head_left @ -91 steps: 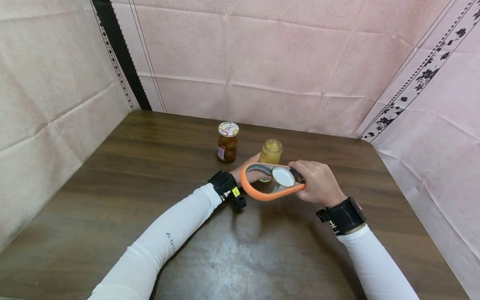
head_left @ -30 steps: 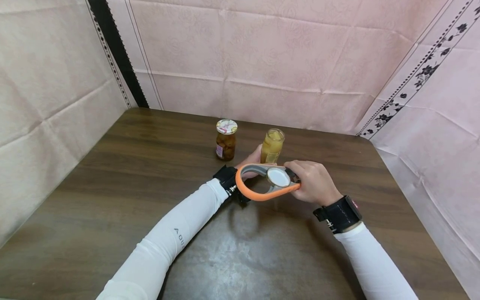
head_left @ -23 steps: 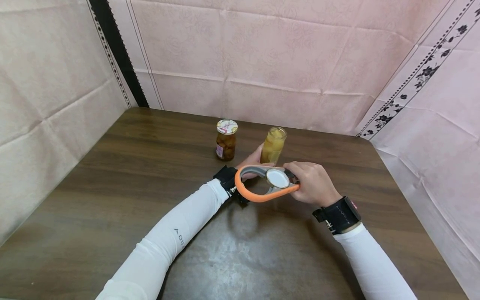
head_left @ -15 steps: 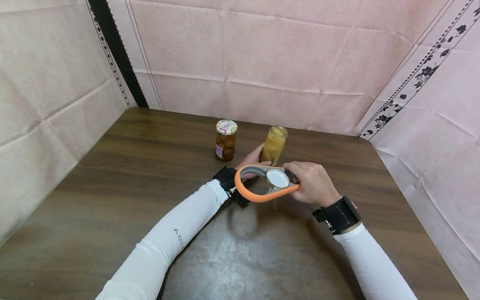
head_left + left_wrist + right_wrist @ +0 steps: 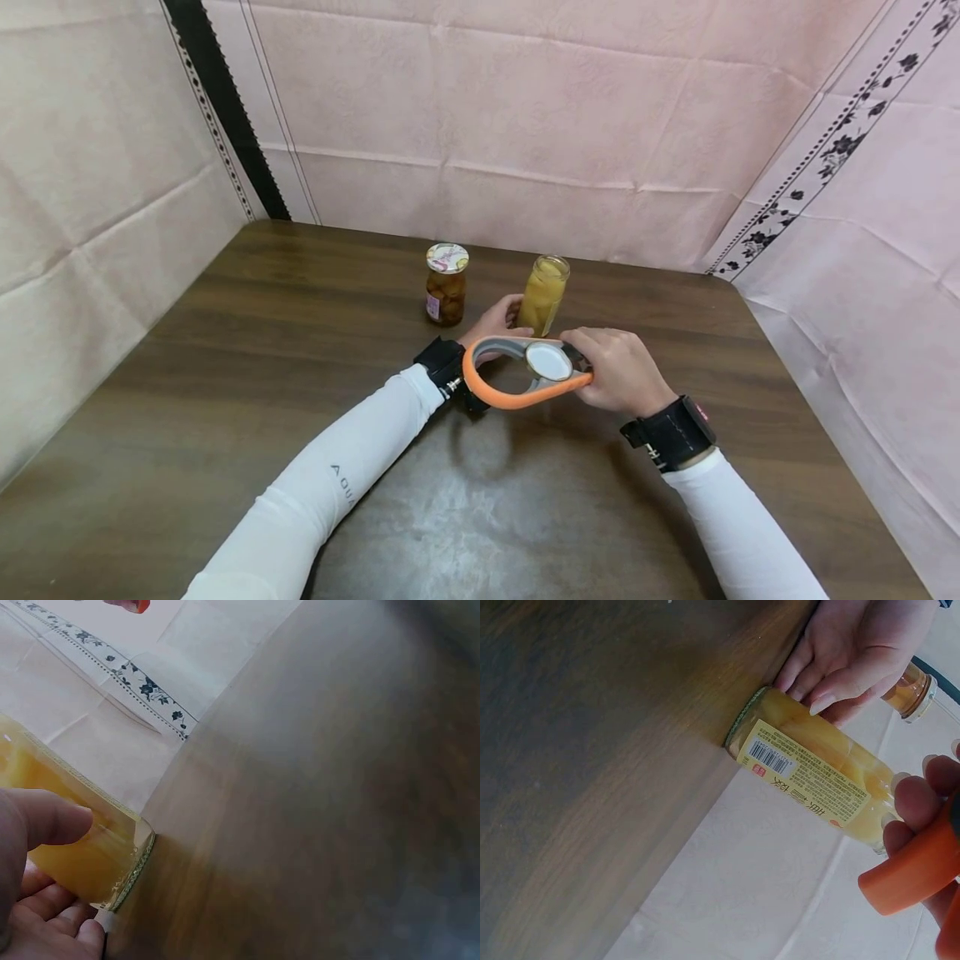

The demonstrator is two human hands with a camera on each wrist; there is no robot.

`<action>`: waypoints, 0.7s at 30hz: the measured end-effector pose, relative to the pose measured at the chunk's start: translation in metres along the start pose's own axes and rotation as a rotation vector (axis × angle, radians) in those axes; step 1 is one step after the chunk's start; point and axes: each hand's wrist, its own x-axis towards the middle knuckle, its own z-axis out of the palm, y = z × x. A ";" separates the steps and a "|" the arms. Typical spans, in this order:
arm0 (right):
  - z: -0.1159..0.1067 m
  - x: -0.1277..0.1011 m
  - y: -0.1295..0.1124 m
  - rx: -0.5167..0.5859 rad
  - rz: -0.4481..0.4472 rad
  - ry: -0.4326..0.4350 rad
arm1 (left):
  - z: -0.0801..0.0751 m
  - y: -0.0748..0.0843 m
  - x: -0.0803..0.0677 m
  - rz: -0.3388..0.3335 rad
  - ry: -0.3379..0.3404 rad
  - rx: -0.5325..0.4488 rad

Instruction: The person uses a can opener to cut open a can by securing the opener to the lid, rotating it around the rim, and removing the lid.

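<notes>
A lidless glass jar (image 5: 544,296) of yellow fruit pieces stands on the table, its printed label facing the right wrist camera. Beside its lower part is my left hand (image 5: 497,323), fingers loosened, with the thumb (image 5: 56,817) overlapping the glass in the left wrist view. In the head view a slight gap shows between the left fingers and the jar. My right hand (image 5: 618,371) grips an orange and grey jar opener (image 5: 498,398), held above the table in front of the jar. A round white-faced lid (image 5: 549,362) sits within the opener's loop.
A second jar (image 5: 446,287) with a floral lid and brown contents stands to the left, behind my left hand. The brown wooden table (image 5: 225,400) ends at pink cloth walls (image 5: 525,125) at the back and sides.
The yellow jar was lifted a little away to the back and set on the table. My left fingers have loosened and drawn slightly left from it. The right hand keeps the opener and lid nearly still.
</notes>
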 end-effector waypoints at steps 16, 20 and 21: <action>-0.001 0.000 0.000 -0.025 0.007 -0.014 | -0.008 0.006 -0.030 -0.017 -0.022 -0.075; -0.002 0.000 0.000 -0.019 0.012 -0.025 | -0.016 0.006 -0.041 0.056 -0.078 0.065; -0.002 0.000 0.000 -0.016 0.014 -0.027 | -0.017 0.006 -0.044 0.072 -0.094 0.079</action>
